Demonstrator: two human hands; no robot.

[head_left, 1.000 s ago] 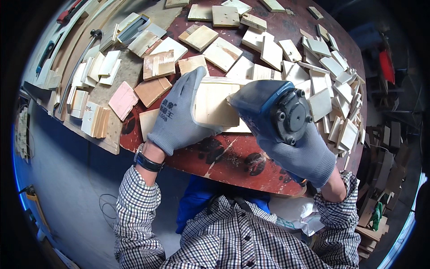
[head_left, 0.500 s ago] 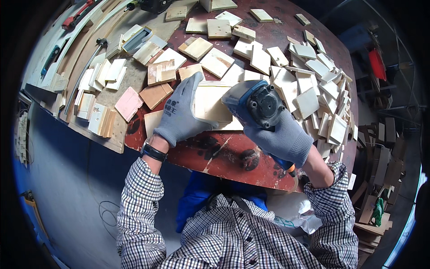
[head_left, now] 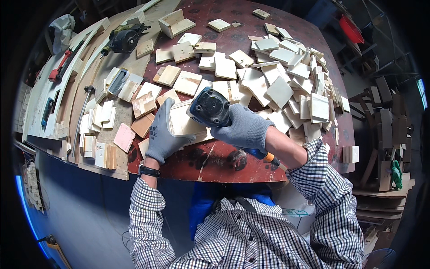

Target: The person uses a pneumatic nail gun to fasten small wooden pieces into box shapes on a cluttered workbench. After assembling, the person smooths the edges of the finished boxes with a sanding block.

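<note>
My left hand (head_left: 166,138), in a grey work glove, grips a pale wooden block (head_left: 180,121) near the table's front edge. Its thumb lies along the near side and its fingers along the left side. In my gloved right hand (head_left: 245,129) is a blue and black air nail gun (head_left: 209,107), held by the handle. The gun's round black cap faces up, over the right part of the block. Its nose is hidden beneath the body, so I cannot tell whether it touches the wood. An orange hose fitting (head_left: 268,158) shows below my right wrist.
A large heap of small boards (head_left: 280,92) covers the right of the red table (head_left: 197,168). At the left are stacked wood pieces (head_left: 105,112), a hammer (head_left: 85,107), a red tool (head_left: 60,65) and a black power tool (head_left: 125,39).
The view has shifted, so the table sits differently in the picture. The nail gun has come left, closer to my left hand and farther over the block. Both hands keep their grip.
</note>
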